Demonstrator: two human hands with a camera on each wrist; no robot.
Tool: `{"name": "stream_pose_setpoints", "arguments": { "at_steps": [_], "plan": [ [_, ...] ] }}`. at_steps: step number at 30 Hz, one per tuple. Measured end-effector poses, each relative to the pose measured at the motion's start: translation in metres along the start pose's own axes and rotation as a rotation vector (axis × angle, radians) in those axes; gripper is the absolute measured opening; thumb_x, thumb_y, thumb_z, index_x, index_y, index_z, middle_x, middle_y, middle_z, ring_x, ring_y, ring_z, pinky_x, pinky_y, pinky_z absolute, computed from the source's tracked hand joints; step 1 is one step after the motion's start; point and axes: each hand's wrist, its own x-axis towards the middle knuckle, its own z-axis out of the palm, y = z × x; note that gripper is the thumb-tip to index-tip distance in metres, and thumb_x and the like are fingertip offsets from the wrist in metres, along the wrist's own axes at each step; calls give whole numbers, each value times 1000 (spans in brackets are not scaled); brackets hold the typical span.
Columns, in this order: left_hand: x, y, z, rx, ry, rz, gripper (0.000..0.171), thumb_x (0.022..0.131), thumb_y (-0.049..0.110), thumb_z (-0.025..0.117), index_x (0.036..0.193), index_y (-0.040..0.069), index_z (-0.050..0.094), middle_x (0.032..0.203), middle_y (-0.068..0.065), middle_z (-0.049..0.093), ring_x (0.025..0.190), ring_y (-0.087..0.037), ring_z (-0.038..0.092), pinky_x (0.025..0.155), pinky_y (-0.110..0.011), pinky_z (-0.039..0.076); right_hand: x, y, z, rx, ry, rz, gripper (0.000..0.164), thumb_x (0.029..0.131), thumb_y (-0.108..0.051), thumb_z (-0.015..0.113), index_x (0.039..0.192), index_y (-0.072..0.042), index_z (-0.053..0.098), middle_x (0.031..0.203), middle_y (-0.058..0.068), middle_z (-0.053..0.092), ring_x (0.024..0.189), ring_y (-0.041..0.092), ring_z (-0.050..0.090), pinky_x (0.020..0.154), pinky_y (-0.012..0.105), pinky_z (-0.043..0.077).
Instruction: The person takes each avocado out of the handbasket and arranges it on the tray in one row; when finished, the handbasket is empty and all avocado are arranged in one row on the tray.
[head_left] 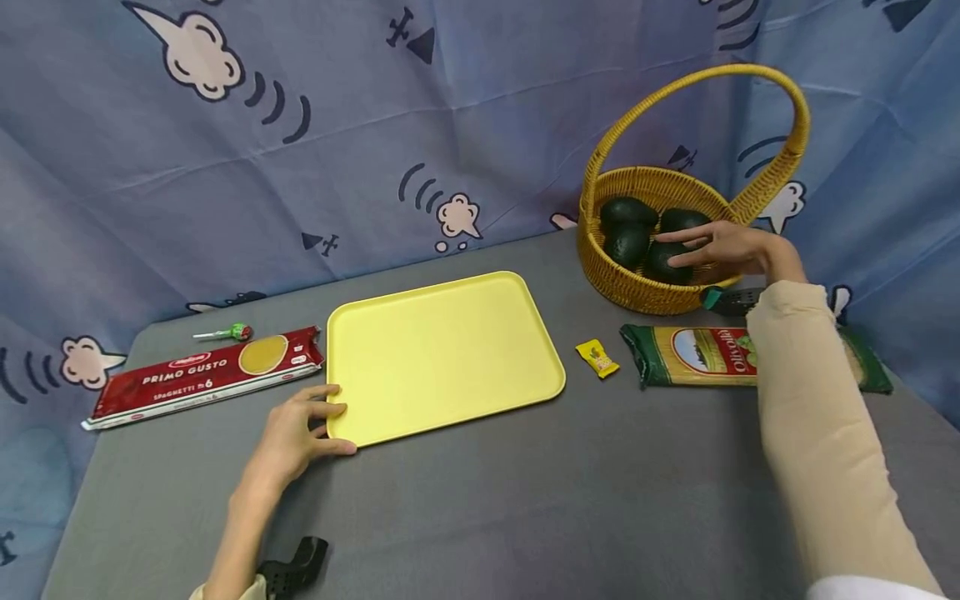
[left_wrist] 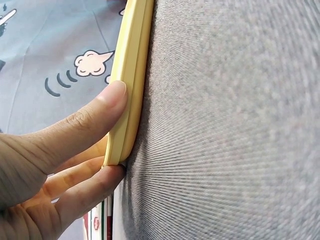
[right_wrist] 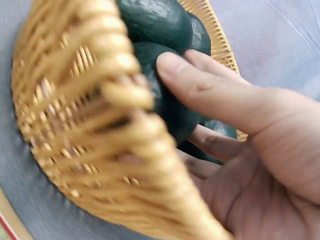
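My left hand [head_left: 291, 432] grips the near left corner of a yellow tray [head_left: 444, 354] lying on the table. In the left wrist view its thumb [left_wrist: 114, 97] presses the tray's edge and the fingers bend round the corner. On the right, my right hand [head_left: 738, 248] reaches over the rim of a wicker basket [head_left: 637, 293]. Inside, it holds a dark green avocado [right_wrist: 172, 112], thumb on the near side and fingers behind, partly hidden. Several more avocados [head_left: 628, 212] lie around it in the basket.
Left of the tray lie a red spaghetti pack [head_left: 206, 375] and a lollipop [head_left: 238, 332]. A yellow wrapped candy [head_left: 597, 358] sits between the tray and a green-ended pasta pack [head_left: 701, 354], which my right sleeve [head_left: 821, 417] crosses. The tall basket handle [head_left: 720, 71] arches above. A patterned cloth [head_left: 360, 167] hangs behind.
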Motion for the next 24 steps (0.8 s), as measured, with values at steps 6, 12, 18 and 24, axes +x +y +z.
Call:
{"name": "stream_pose_setpoints", "arguments": {
  "at_steps": [6, 12, 18, 24],
  "plan": [
    [-1, 0, -1, 32, 1, 23, 54, 64, 13, 89, 110, -9, 69, 128, -23, 57, 120, -43, 49, 90, -52, 50, -3, -1, 6, 70, 86, 19, 70, 92, -23, 67, 149, -5, 30, 153, 28, 21, 92, 24, 65, 79, 38, 59],
    [0, 1, 1, 31, 6, 33, 54, 63, 12, 89, 109, -9, 69, 127, -23, 57, 117, -42, 52, 87, -50, 52, -8, 3, 5, 75, 131, 40, 70, 91, -24, 67, 148, -6, 30, 152, 31, 19, 89, 22, 68, 79, 39, 59],
    [0, 1, 1, 32, 1, 34, 53, 65, 12, 88, 110, -9, 69, 128, -23, 56, 120, -43, 49, 91, -53, 49, -18, 6, 2, 47, 155, 21, 73, 91, -28, 67, 150, -10, 29, 150, 32, 23, 106, 35, 63, 86, 45, 56],
    [-2, 1, 0, 39, -12, 20, 55, 65, 14, 88, 111, -9, 68, 129, -23, 55, 120, -43, 49, 92, -54, 48, -28, 8, 0, 59, 167, -22, 72, 93, -29, 65, 152, -14, 27, 156, 27, 8, 109, 23, 60, 88, 39, 56]
  ]
}}
